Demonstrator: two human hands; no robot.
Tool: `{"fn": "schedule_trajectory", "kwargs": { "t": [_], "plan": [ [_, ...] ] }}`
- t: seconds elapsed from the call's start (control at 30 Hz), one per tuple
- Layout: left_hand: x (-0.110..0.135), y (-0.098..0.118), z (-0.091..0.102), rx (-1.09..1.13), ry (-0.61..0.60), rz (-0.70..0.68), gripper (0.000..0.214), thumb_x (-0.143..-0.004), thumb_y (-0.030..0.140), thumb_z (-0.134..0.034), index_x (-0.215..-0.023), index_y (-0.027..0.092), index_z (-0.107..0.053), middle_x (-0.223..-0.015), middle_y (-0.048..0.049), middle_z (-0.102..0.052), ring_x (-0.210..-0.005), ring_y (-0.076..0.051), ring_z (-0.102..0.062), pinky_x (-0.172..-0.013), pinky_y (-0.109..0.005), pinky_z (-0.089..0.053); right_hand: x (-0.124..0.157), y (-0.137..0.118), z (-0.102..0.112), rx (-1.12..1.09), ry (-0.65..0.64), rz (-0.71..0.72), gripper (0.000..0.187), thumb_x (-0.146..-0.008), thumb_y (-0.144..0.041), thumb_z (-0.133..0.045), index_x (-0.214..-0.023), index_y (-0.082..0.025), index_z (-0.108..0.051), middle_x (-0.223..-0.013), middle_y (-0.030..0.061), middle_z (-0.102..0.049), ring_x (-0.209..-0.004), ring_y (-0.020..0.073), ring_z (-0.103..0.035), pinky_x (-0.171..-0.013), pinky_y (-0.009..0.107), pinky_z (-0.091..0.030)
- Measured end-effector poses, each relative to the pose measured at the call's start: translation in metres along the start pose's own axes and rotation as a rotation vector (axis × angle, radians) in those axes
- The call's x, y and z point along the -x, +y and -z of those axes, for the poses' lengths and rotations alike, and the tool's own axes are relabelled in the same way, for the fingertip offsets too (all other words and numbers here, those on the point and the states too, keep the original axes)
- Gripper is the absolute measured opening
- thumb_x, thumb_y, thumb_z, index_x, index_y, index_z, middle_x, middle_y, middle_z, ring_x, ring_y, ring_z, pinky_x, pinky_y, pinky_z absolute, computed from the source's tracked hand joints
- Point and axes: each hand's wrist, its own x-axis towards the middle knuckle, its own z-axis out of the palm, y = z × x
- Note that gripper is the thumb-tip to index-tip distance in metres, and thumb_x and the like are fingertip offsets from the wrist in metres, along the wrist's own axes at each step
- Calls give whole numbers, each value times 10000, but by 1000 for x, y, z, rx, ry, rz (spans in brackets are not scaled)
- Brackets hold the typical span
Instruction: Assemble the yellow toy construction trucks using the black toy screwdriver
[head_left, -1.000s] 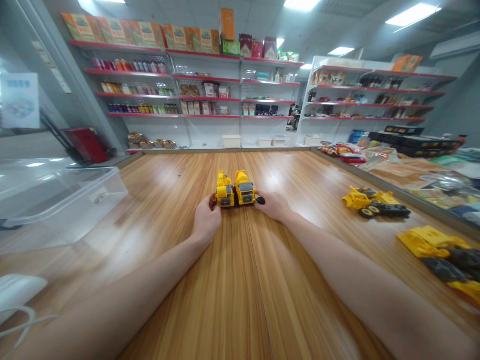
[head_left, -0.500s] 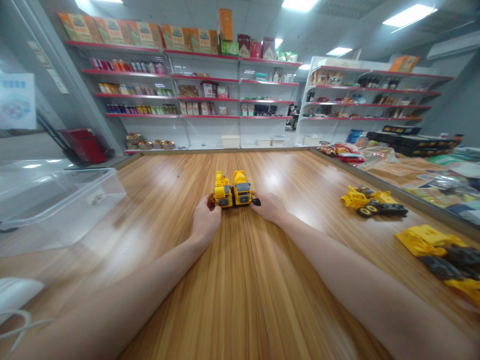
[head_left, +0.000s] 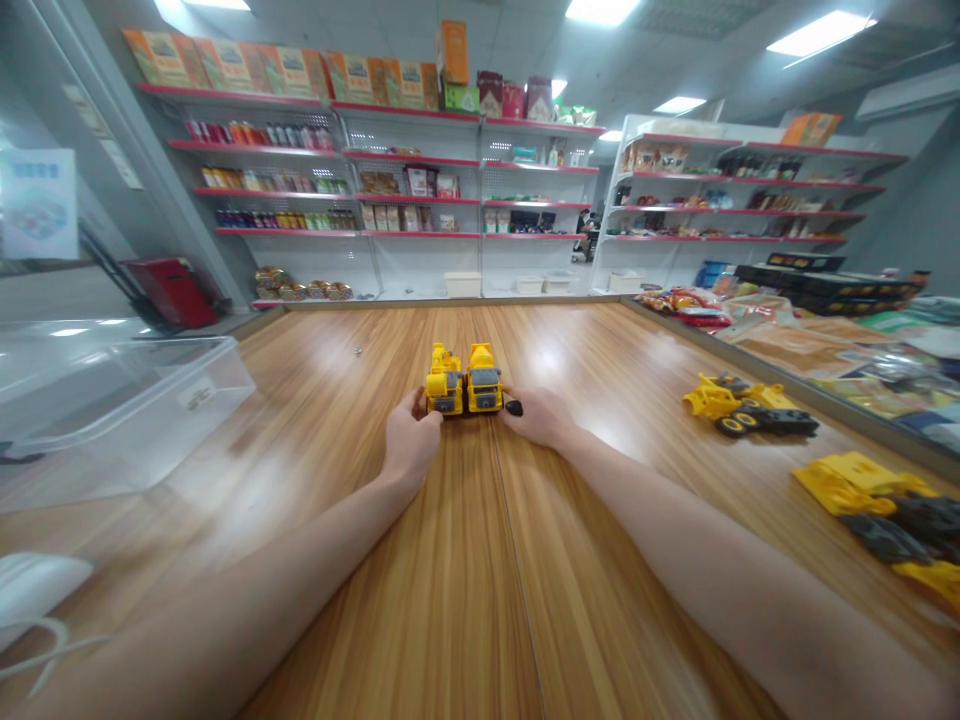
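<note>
Two yellow toy trucks stand side by side on the wooden table, their grey-windowed cabs facing me. My left hand [head_left: 412, 430] is closed around the outer side of the left toy truck [head_left: 444, 385], which carries a rounded yellow part and a raised part behind its cab. On the other side, my right hand [head_left: 540, 415] has its fingers bent against the toy truck with a yellow drum-like load [head_left: 484, 380]. A small dark oval thing [head_left: 514, 408] shows at my right fingertips; its kind is unclear. Both hands' far fingers are partly hidden.
On the right lie a yellow-and-black toy vehicle [head_left: 750, 408] and more yellow-and-black toy parts [head_left: 862, 485]. A clear plastic bin [head_left: 142, 400] stands at left, near a white object with a cable [head_left: 41, 585]. Stocked shelves [head_left: 405, 205] rise beyond the table [head_left: 450, 580].
The view has shifted very slightly. Both hands stay at the two toy trucks, with the left truck and my left hand a touch further left.
</note>
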Motion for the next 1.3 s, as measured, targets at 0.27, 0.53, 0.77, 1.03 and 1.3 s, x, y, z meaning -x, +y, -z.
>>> {"fn": "schedule_trajectory", "kwargs": {
  "t": [0.27, 0.53, 0.77, 1.03, 1.3],
  "plan": [
    [1, -5, 5, -201, 153, -12, 430, -699, 128, -607, -1125, 180, -583, -968, -63, -614, -883, -190, -615, -878, -405, -512, 0, 2, 0, -23, 86, -26, 445, -860, -325, -507, -1288, -229, -584, -985, 92, -737, -873, 245, -689, -738, 293, -471],
    [0, -5, 2, -125, 87, -27, 408, -706, 74, -582, -1100, 177, -558, -1028, -79, -655, -939, -185, -647, -896, -382, -521, 0, 1, -1, -59, 74, 2, 437, -878, -400, -512, -1276, -244, -599, -883, 59, -742, -799, 216, -690, -690, 264, -467],
    [-1, -7, 1, -92, 84, -25, 428, -684, 50, -589, -1094, 173, -569, -1062, -93, -651, -992, -199, -641, -947, -409, -502, -1, 1, -2, -51, 69, -8, 431, -899, -418, -496, -1279, -242, -598, -878, 62, -739, -790, 212, -686, -668, 260, -452],
    [-1, -6, 0, -89, 87, -26, 435, -672, 43, -587, -1089, 169, -572, -1090, -99, -646, -997, -197, -633, -955, -410, -499, -2, 1, -2, -40, 63, -10, 430, -913, -438, -480, -1282, -248, -593, -918, 60, -740, -830, 217, -685, -676, 261, -444],
    [0, -4, -1, -80, 84, -32, 432, -664, 32, -584, -1076, 162, -579, -1073, -95, -651, -990, -195, -637, -957, -405, -500, -3, 1, -2, -42, 55, -23, 428, -918, -445, -482, -1280, -249, -597, -941, 62, -740, -849, 218, -684, -675, 258, -441]
  ]
}}
